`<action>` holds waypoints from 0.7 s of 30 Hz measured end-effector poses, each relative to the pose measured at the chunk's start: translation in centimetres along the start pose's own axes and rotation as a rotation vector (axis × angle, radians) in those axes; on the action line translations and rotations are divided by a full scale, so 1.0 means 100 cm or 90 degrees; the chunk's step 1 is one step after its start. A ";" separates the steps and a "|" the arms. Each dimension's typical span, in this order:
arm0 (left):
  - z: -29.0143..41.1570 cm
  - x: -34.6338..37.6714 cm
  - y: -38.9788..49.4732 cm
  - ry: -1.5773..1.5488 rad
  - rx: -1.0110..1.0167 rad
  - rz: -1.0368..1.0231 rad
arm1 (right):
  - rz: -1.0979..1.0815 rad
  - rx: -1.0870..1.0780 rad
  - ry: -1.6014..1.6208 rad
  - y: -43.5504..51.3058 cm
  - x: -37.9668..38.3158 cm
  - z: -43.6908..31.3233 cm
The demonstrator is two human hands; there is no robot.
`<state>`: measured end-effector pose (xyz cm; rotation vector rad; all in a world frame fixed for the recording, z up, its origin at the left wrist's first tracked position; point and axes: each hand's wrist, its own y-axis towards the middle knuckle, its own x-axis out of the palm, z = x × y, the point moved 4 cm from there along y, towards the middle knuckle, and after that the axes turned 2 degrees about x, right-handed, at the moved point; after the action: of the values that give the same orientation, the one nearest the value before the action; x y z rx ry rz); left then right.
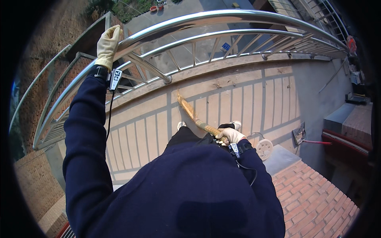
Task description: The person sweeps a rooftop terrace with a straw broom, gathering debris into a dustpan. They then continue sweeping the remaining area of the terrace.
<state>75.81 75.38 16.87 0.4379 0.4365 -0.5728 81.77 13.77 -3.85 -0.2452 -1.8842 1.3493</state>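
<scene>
My left hand, in a cream work glove, is raised at the stainless-steel top rail of a balcony railing. Its fingers are curled closed, and the wrist crosses over the rail; nothing shows inside the fist. Low in front of my body, my right hand, gloved too, grips the handle end of a straw broom. The broom slants up and left past my shoes, its frayed bristle end pointing towards the foot of the railing.
Shadows of the bars stripe the tiled floor. To the right are a round white plastic piece with holes, a dustpan with a red handle and a brick wall. Beyond the railing, a courtyard lies far below.
</scene>
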 end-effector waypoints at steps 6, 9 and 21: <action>0.079 0.171 0.017 -0.017 -0.108 -0.014 | 0.053 -0.047 0.306 -0.041 -0.106 0.009; 0.104 0.228 0.025 -0.059 -0.204 0.053 | 0.086 -0.006 0.443 -0.076 -0.170 0.009; 0.119 0.237 0.030 0.222 -0.204 0.263 | 0.317 -0.158 0.296 -0.203 -0.352 -0.073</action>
<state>98.67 61.75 15.44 0.3061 0.7365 -0.0182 115.97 -9.25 -2.35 -1.1150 -1.6371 1.2188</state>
